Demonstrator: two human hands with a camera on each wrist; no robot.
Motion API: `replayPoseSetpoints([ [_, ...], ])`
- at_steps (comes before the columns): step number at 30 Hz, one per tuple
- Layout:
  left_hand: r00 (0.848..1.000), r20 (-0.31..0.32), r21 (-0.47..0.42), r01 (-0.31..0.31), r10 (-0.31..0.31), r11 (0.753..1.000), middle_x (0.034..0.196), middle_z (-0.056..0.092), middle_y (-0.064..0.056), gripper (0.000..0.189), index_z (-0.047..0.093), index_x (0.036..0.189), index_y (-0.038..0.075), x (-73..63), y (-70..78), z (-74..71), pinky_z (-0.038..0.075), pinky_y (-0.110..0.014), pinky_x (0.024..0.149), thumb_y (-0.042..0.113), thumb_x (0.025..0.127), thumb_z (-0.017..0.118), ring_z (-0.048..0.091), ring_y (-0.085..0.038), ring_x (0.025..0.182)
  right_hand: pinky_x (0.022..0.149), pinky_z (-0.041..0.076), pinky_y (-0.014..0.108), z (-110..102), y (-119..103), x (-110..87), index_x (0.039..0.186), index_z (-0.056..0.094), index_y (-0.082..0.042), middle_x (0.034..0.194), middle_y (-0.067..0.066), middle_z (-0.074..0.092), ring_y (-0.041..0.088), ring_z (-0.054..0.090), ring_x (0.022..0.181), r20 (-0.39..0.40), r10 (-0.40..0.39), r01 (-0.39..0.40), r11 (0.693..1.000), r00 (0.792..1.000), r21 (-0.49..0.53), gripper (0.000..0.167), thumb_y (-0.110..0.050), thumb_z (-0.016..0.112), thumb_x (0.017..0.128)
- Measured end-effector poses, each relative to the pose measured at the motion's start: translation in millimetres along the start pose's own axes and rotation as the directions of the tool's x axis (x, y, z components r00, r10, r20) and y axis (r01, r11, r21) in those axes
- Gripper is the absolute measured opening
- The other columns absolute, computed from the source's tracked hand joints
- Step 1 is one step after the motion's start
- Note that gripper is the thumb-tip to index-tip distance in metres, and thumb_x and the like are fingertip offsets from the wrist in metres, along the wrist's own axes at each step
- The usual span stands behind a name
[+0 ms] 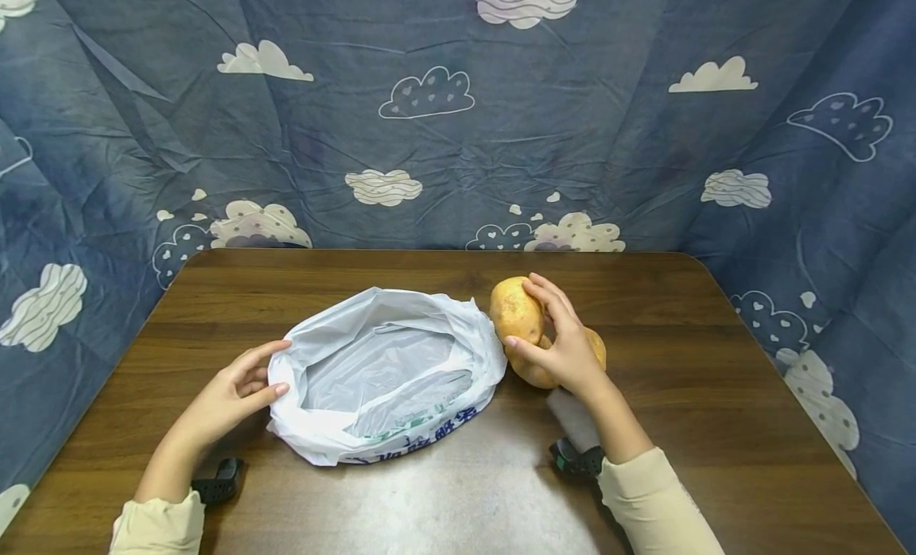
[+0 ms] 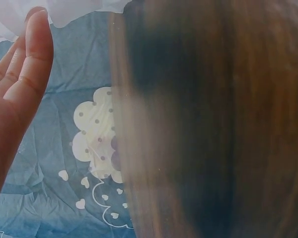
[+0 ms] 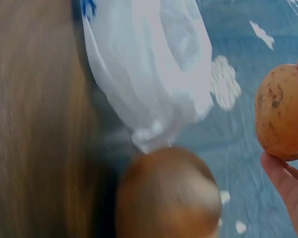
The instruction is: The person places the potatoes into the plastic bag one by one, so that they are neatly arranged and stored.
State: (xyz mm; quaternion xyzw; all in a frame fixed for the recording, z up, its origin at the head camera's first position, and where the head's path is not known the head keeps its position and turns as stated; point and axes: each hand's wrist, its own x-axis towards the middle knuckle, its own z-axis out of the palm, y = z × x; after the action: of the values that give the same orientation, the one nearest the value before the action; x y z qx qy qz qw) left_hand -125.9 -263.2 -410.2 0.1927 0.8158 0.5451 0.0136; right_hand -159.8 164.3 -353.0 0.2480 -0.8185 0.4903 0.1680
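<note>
A white plastic bag with dark blue and green print lies on the table, its wide mouth facing up and spread. At the bag's left rim is my left hand, thumb and index finger apart with their tips right at the plastic. In the left wrist view a fingertip meets the bag's edge. My right hand grips a yellow-brown potato between thumb and fingers, just beyond the bag's right end. Below that hand more potatoes sit on the table, partly hidden by it.
The brown wooden table ends at a blue curtain with white cloud prints. Black straps are on both wrists, below cream sleeves.
</note>
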Motion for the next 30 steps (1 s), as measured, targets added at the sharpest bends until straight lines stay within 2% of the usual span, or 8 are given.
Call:
replayPoseSetpoints([
  [5,1.000,-0.005,-0.004,-0.006,0.006,1.000,0.120,0.042,-0.021,0.055,0.036,0.133,0.001,-0.3,1.9,-0.1,0.048,-0.022,0.069,-0.001,0.084,0.060,0.058,-0.008,0.089,0.088,0.040,0.043,22,-9,2.5,0.124,0.043,0.007,0.134,0.023,0.033,0.033,0.037,0.120,0.067,-0.048,0.047,0.999,0.997,0.004,0.066,0.004,0.075,0.067],
  [10,1.000,-0.005,-0.005,-0.004,0.004,1.000,0.120,0.042,-0.021,0.055,0.036,0.133,0.001,0.1,2.5,0.0,0.048,-0.022,0.069,-0.002,0.084,0.060,0.058,-0.008,0.089,0.090,0.039,0.043,44,-15,4.5,0.123,0.043,0.007,0.134,0.022,0.033,0.032,0.037,0.120,0.129,-0.068,0.061,0.996,0.989,0.060,0.064,0.003,0.075,0.067],
  [13,1.000,-0.003,-0.004,-0.006,0.006,1.000,0.120,0.041,-0.021,0.055,0.037,0.133,0.001,0.1,2.8,0.1,0.048,-0.022,0.069,-0.002,0.084,0.060,0.058,-0.008,0.089,0.087,0.041,0.043,57,-11,4.8,0.125,0.043,0.004,0.136,0.020,0.032,0.030,0.038,0.119,0.150,-0.086,0.074,0.994,0.985,0.083,0.066,0.000,0.076,0.068],
  [20,1.000,-0.005,0.005,-0.010,0.010,1.000,0.120,0.042,-0.021,0.055,0.037,0.133,0.001,-0.1,3.0,0.3,0.048,-0.022,0.069,-0.001,0.084,0.060,0.058,-0.009,0.088,0.092,0.038,0.034,90,16,2.4,0.131,0.041,-0.009,0.141,0.009,0.028,0.020,0.033,0.123,0.224,-0.088,0.067,0.993,0.971,0.102,0.070,-0.015,0.077,0.071],
  [24,1.000,-0.006,0.006,-0.011,0.011,1.000,0.117,0.043,-0.020,0.055,0.037,0.133,0.001,-0.2,3.6,0.2,0.048,-0.022,0.068,-0.001,0.084,0.061,0.059,-0.012,0.087,0.094,0.036,0.035,105,17,2.3,0.131,0.041,-0.009,0.140,0.010,0.029,0.021,0.032,0.124,0.253,-0.108,0.075,0.988,0.961,0.136,0.070,-0.015,0.077,0.071],
  [30,1.000,-0.003,0.005,-0.018,0.018,1.000,0.117,0.043,-0.020,0.055,0.037,0.133,0.001,0.4,3.3,0.3,0.048,-0.022,0.068,-0.001,0.083,0.061,0.059,-0.013,0.087,0.097,0.033,0.039,124,9,3.1,0.131,0.042,-0.011,0.139,0.010,0.031,0.020,0.032,0.125,0.307,-0.122,0.088,0.988,0.944,0.123,0.069,-0.017,0.076,0.072],
])
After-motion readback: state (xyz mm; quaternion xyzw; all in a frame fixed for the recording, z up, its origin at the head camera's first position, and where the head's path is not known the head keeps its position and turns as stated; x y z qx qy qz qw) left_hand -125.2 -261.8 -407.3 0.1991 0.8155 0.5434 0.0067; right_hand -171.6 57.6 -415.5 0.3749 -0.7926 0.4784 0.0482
